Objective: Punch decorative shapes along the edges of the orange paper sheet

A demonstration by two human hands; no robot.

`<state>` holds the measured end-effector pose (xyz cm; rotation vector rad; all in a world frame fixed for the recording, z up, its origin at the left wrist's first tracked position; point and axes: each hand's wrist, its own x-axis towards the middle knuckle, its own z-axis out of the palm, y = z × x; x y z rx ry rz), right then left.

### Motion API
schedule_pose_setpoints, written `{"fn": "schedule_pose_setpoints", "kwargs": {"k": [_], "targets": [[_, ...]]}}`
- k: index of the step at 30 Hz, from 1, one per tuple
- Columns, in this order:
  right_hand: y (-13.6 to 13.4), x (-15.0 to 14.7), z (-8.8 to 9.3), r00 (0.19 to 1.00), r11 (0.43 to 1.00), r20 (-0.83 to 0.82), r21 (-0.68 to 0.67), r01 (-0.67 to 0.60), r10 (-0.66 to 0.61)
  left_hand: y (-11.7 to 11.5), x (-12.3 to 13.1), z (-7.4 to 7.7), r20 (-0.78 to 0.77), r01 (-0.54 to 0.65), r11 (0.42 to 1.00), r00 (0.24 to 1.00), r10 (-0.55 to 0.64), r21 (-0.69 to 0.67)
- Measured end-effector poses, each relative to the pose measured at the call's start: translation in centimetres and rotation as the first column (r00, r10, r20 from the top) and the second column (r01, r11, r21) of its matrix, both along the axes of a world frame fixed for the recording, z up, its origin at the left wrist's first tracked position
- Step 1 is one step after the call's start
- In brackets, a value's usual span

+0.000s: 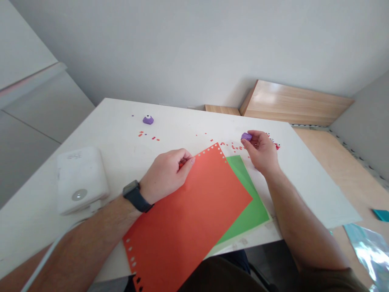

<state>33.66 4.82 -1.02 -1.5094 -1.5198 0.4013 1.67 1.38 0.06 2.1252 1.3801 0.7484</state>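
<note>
Left hand (167, 172) on the orange sheet (194, 211), right hand (263, 152) with a purple piece (246, 137).
The left fingers pinch the sheet's edge, overlapping a green sheet (240, 219); the right fingertips hold the purple piece beyond both, near red scraps (238, 147). Whether the shiny plastic (369, 247) contains something, I cannot tell.

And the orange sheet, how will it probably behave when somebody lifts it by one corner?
The orange sheet looks thin, so it is probably light and may bend rather than stay flat. Its near end overhangs the table and could sag. The punched holes along its edges may tear more easily.
</note>
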Motion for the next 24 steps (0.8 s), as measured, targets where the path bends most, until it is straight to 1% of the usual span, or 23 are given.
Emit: {"fn": "schedule_pose_setpoints", "kwargs": {"k": [4,8,10,13,15,18,20,22,24], "targets": [[0.3,0.7,0.2,0.997,1.0,-0.078,0.007,0.009,-0.008,0.0,0.0,-0.2,0.003,0.018,1.0,1.0,-0.018,0.016],[0.1,2.0,1.6,0.983,0.998,-0.184,0.063,0.016,-0.005,0.1,-0.1,-0.3,-0.004,0.016,1.0,1.0,-0.016,0.017],[-0.1,3.0,2.4,0.976,0.996,-0.216,0.084,0.042,-0.023,0.1,-0.2,-0.4,-0.011,0.019,1.0,1.0,-0.019,0.019],[-0.8,4.8,3.3,0.965,0.992,-0.25,0.069,0.105,-0.084,0.1,-0.2,-0.4,-0.01,0.026,0.999,1.0,-0.025,0.035],[-1.7,6.0,3.5,0.959,0.992,-0.264,0.035,0.12,-0.107,0.1,-0.2,-0.3,-0.007,0.03,0.999,1.0,-0.03,0.043],[-3.6,7.9,2.7,0.957,0.986,-0.234,-0.042,0.164,-0.169,0.1,-0.2,-0.2,-0.008,0.04,0.998,0.999,-0.04,0.052],[-4.9,9.3,1.5,0.955,0.966,-0.172,-0.135,0.221,-0.243,0.1,-0.2,-0.2,-0.011,0.044,0.998,0.999,-0.043,0.054],[-6.1,10.7,0.1,0.953,0.934,-0.102,-0.25,0.254,-0.286,0.1,-0.2,-0.2,-0.012,0.046,0.998,0.999,-0.045,0.05],[-6.9,12.0,-1.3,0.949,0.903,0.004,-0.307,0.302,-0.316,0.1,-0.2,-0.2,-0.011,0.046,0.998,0.999,-0.046,0.042]]}}
